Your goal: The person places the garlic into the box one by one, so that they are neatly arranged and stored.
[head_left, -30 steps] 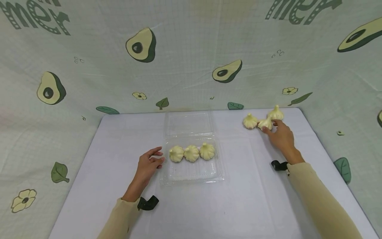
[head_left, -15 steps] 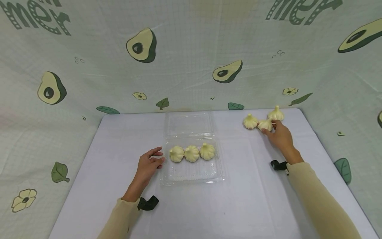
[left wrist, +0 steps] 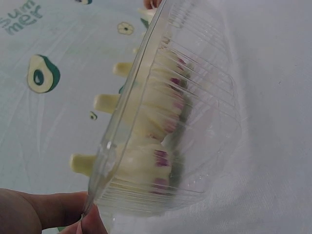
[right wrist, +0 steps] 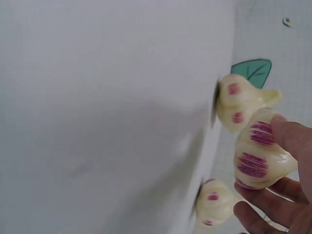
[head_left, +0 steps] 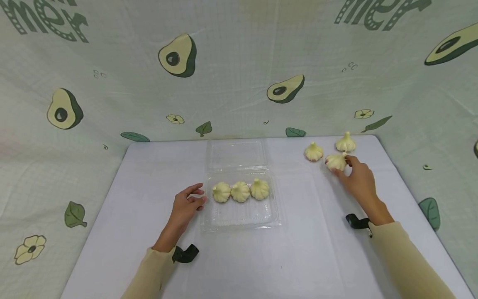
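Observation:
My right hand [head_left: 358, 178] pinches a garlic bulb [right wrist: 258, 151] between thumb and fingers. In the right wrist view the bulb is off the table, its purple-streaked base facing the camera. Two more bulbs stand close by: one garlic bulb [head_left: 313, 152] to its left, another garlic bulb [head_left: 345, 142] behind it. At the left edge of a clear plastic container [head_left: 239, 216], my left hand [head_left: 186, 207] holds the rim, as the left wrist view shows. Inside the container sit three garlic bulbs [head_left: 240, 191] in a row, stems up.
The container's hinged lid [head_left: 236, 154] lies folded back toward the rear of the table. A white cloth covers the table [head_left: 298, 249]. Fabric printed with avocados [head_left: 177, 56] hangs behind and at the sides.
The right hand has lifted the middle bulb of the right-hand group and drawn it slightly toward me and to the right. The left hand and the container have stayed put.

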Motion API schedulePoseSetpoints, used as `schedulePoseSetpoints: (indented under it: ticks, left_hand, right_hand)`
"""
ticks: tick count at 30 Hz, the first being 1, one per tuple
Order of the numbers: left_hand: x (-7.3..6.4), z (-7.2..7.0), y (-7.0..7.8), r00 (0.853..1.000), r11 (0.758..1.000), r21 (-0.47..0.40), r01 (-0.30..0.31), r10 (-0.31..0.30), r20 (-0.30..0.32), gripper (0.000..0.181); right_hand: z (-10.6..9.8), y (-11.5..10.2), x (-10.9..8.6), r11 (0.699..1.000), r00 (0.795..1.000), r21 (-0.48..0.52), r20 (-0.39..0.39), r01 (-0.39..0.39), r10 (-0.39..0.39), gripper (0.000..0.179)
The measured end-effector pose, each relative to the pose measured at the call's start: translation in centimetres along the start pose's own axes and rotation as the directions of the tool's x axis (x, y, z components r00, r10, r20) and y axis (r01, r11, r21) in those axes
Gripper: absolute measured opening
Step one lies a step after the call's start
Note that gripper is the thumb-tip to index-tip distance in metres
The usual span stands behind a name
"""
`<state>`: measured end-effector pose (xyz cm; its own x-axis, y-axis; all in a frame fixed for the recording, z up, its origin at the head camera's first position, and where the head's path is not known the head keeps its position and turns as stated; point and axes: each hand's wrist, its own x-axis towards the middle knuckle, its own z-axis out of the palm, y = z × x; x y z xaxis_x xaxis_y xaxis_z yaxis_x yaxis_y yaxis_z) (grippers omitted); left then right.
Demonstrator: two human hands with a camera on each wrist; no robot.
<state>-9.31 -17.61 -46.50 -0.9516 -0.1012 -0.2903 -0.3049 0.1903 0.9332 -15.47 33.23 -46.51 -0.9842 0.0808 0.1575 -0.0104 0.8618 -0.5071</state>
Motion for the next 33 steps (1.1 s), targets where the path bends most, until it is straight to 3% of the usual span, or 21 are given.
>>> schedulePoseSetpoints:
  ticks: [15,24,33]
  left_hand:
    - [0.1,0.1,0.1,1.0,1.0,-0.001,0.002,-0.002,0.005,0.052]
    - [0.2,0.1,-0.1,1.0,1.0,0.016,-0.003,0.003,0.007,0.053]
    - [0.2,-0.1,-0.3,1.0,1.0,0.021,-0.006,0.006,0.007,0.052]
  right_hand:
    - [-1.2,-7.1,-4.4,0.984,0.984,0.008,0.017,0.178,-0.178,0.063]
    - [0.1,-11.3,-6.4,0.948,0.945,0.02,0.073,0.317,-0.318,0.063]
    - [1.3,-14.2,-7.2,0.903,0.896,0.049,0.116,0.426,-0.429,0.061]
